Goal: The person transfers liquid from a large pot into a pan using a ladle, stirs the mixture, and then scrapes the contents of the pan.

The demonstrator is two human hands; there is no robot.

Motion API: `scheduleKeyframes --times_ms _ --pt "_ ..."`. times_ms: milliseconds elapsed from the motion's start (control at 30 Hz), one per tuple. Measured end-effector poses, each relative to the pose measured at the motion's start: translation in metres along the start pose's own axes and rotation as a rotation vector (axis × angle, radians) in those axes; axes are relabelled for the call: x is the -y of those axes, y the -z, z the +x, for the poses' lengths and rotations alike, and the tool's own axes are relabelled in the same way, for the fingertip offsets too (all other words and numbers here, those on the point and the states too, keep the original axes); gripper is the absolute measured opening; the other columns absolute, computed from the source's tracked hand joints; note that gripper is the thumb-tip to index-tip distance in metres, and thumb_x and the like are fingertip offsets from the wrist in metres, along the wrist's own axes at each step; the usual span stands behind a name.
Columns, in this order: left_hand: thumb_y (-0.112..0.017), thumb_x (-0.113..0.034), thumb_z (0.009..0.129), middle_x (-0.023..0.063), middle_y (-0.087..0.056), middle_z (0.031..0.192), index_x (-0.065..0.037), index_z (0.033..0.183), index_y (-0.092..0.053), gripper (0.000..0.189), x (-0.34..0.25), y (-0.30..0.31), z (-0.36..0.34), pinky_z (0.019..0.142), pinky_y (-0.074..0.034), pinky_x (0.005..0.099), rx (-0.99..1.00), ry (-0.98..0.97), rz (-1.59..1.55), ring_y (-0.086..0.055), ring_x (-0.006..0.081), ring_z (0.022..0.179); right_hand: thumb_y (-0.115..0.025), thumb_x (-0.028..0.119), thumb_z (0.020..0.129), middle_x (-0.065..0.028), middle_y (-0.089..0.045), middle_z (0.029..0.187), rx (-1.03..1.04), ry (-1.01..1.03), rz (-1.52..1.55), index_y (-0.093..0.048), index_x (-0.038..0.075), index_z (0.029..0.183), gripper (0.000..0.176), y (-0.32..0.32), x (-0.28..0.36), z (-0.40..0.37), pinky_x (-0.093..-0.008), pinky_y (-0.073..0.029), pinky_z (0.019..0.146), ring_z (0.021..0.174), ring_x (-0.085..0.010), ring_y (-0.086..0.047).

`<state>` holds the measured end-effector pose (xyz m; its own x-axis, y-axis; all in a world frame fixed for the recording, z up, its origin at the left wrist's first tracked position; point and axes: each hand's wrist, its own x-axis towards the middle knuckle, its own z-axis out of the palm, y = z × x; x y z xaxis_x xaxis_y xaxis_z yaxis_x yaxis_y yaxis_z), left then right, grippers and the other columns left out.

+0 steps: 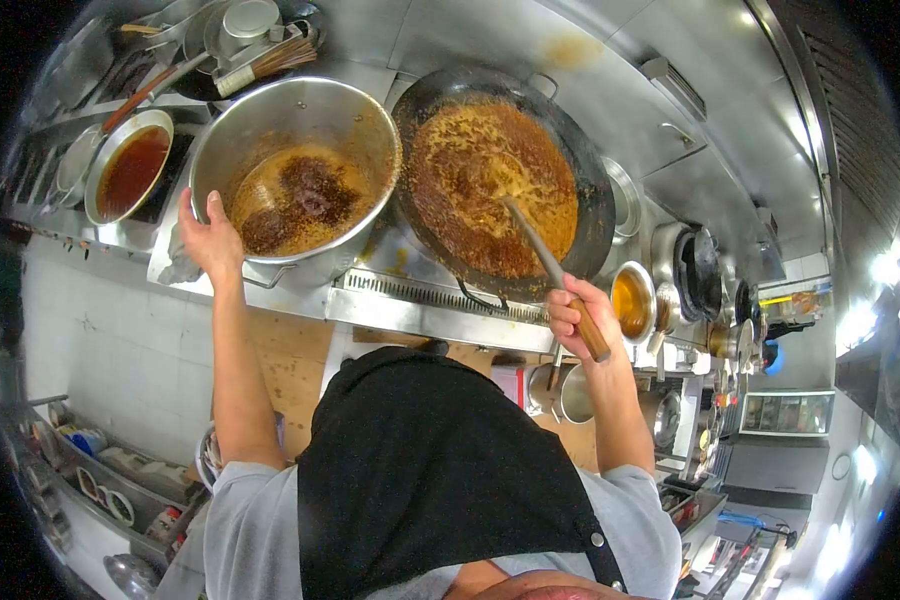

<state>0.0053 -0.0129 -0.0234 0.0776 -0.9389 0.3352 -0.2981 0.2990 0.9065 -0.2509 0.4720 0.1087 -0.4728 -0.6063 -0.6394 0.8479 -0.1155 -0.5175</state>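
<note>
- Apron (420, 470) nearest, black over grey sleeves; its front is close to the stove edge (440, 300), so leaning further in could bring the cloth against hot metal.
- The right hand (587, 318) is closed round the wooden handle of a long utensil (537, 240). Its far end is sunk in the wok's contents, its shape hidden. A slipping or greasy grip could let the handle slide in, and a hard push could slop the mix over the near rim.
- The left hand (213, 240) grips the near-left rim of a tall steel pot (260, 125), thumb inside, fingers outside. If the metal is hot, it could burn; a tug could tip or shift the pot.
- The wok (592, 215), black, sits right of the pot, rims very close; whether they touch I cannot tell. Its oily reddish-brown mix (470, 170) might scorch if left unstirred over heat; no flame shows.
- Just right of the wok, a bowl (653, 300) of amber liquid could be knocked by the right forearm.
- Left of the pot, a pan (168, 125) of red liquid could spill if the left elbow swung out.
- Beyond the pot, a bristled brush (280, 60) lies among pans.
</note>
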Motion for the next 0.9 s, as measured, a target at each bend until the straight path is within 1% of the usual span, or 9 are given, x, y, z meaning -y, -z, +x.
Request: scheduleKeyframes --times_ms 200,233,367,467,500,633,733,867,900 --pt "-0.073 -0.027 0.102 0.0242 -0.063 0.144 0.003 0.146 -0.058 0.055 0.01 -0.003 0.003 0.114 -0.045 0.0439 -0.032 -0.028 0.033 -0.061 0.0374 0.133 -0.06 0.021 0.108 -0.0024 -0.053 0.081 0.118 0.032 -0.136 -0.05 0.018 0.125 0.02 -0.063 0.004 -0.035 -0.0258 -0.039 0.043 0.052 -0.0093 -0.048" --pt "-0.074 -0.027 0.101 0.0243 -0.064 0.143 0.002 0.146 -0.059 0.055 0.012 -0.004 0.004 0.114 -0.045 0.0443 -0.036 -0.024 0.015 -0.061 0.0378 0.132 -0.06 0.02 0.107 -0.0025 -0.053 0.081 0.134 0.026 -0.152 -0.051 0.017 0.134 0.028 -0.07 0.004 -0.037 -0.026 -0.039 0.042 0.051 -0.0095 -0.047" --pt "-0.074 -0.026 0.1 0.0238 -0.066 0.137 -0.001 0.143 -0.061 0.052 0.022 -0.008 0.006 0.111 -0.046 0.0465 -0.058 -0.049 -0.007 -0.063 0.0389 0.127 -0.058 0.021 0.108 -0.0021 -0.053 0.082 0.308 -0.042 -0.16 -0.051 0.015 0.146 0.039 -0.1 -0.007 -0.035 -0.026 -0.038 0.042 0.051 -0.0092 -0.047" --pt "-0.074 -0.026 0.1 0.0248 -0.066 0.136 0.0 0.144 -0.061 0.052 0.021 -0.008 0.004 0.111 -0.046 0.0475 -0.086 -0.067 0.001 -0.062 0.0401 0.126 -0.057 0.022 0.109 -0.0019 -0.054 0.083 0.371 -0.124 -0.21 -0.05 0.016 0.146 0.038 -0.122 -0.021 -0.018 -0.0256 -0.038 0.043 0.051 -0.0085 -0.046" --pt "-0.073 -0.026 0.1 0.0257 -0.065 0.135 0.001 0.144 -0.06 0.052 0.015 -0.006 0.003 0.111 -0.045 0.0481 -0.075 -0.049 0.026 -0.061 0.0412 0.127 -0.056 0.021 0.11 -0.0006 -0.053 0.082 0.342 -0.115 -0.251 -0.05 0.01 0.149 0.042 -0.134 -0.028 -0.015 -0.0242 -0.04 0.042 0.051 -0.0066 -0.046" --pt "-0.073 -0.025 0.1 0.0253 -0.065 0.133 0.002 0.142 -0.06 0.051 0.015 -0.006 0.004 0.111 -0.045 0.0476 -0.076 -0.068 0.017 -0.061 0.0408 0.125 -0.058 0.022 0.109 0.0003 -0.055 0.082 0.342 -0.218 -0.364 -0.05 0.012 0.148 0.041 -0.153 -0.047 0.023 -0.0249 -0.04 0.045 0.053 -0.0067 -0.046" --pt "-0.073 -0.024 0.1 0.0246 -0.065 0.131 0.003 0.141 -0.06 0.05 0.015 -0.006 0.003 0.11 -0.045 0.0473 -0.071 -0.059 -0.021 -0.06 0.0404 0.124 -0.061 0.02 0.108 0.0005 -0.056 0.081 0.344 -0.212 -0.557 -0.053 0.012 0.134 0.029 -0.167 -0.057 0.048 -0.0281 -0.042 0.048 0.055 -0.0091 -0.049" --pt "-0.07 -0.026 0.101 0.0244 -0.064 0.133 0.003 0.143 -0.058 0.052 0.016 -0.005 0.003 0.111 -0.044 0.0479 -0.075 -0.111 0.044 -0.059 0.0406 0.126 -0.061 0.015 0.107 -0.0001 -0.056 0.081 0.386 -0.125 -0.901 -0.038 0.01 0.166 0.063 -0.177 -0.061 0.073 -0.0279 -0.047 0.05 0.057 -0.0106 -0.053" --pt "-0.07 -0.027 0.101 0.0246 -0.064 0.134 0.003 0.144 -0.058 0.052 0.016 -0.005 0.003 0.112 -0.044 0.048 -0.071 -0.093 0.035 -0.059 0.0407 0.127 -0.062 0.014 0.106 0.0 -0.056 0.082 0.369 -0.077 -1.001 -0.037 0.01 0.167 0.066 -0.178 -0.062 0.077 -0.0279 -0.047 0.051 0.057 -0.0103 -0.054"
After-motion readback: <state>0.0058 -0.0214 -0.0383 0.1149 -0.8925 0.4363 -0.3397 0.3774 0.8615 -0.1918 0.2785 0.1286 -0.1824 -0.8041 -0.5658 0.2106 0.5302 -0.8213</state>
